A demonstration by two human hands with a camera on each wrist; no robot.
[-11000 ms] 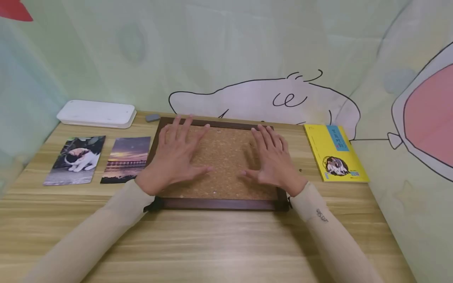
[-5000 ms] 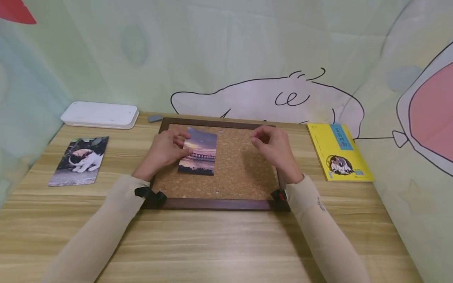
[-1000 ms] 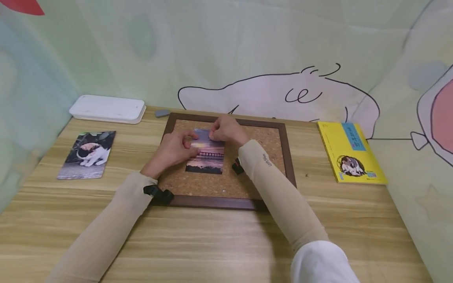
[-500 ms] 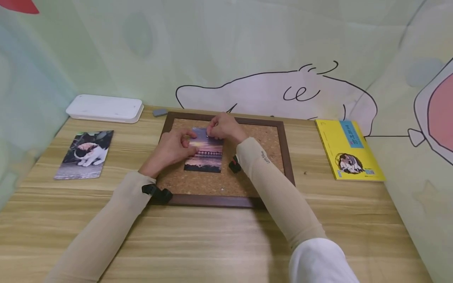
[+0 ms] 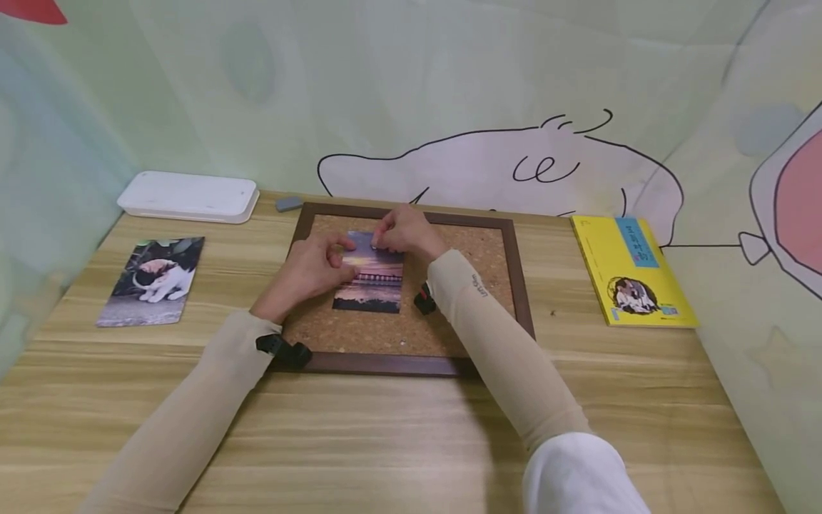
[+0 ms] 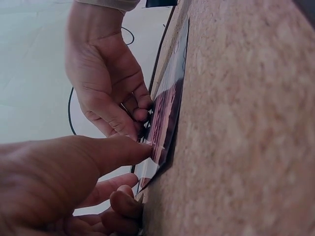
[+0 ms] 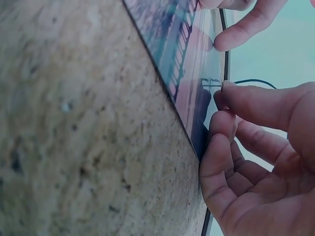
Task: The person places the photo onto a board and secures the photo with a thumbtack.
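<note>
A sunset photo point(image 5: 369, 294) lies on the cork board point(image 5: 449, 325), which has a dark brown frame. My left hand point(image 5: 310, 271) presses the photo's left side with thumb and forefinger, the other fingers bent at its edge. At the photo's upper part, my right hand point(image 5: 407, 232) pinches a pushpin point(image 7: 214, 85) between thumb and forefinger. In the right wrist view its thin needle points at the glossy surface; the fingers hide its head. I cannot tell whether the tip has pierced the photo. In the left wrist view the photo point(image 6: 165, 115) stands slightly off the cork.
A cat photo point(image 5: 154, 282) lies on the table to the left, below a white case point(image 5: 188, 196). A small grey block point(image 5: 288, 204) sits behind the board's left corner. The yellow book point(image 5: 632, 275) lies at the right. A patterned cloth wall point(image 5: 449, 78) borders the table behind.
Since the oldest frame, the sunset photo has moved from the table onto the cork board. My right hand has come left to its upper part with the pushpin. Over the last second both hands stay nearly still.
</note>
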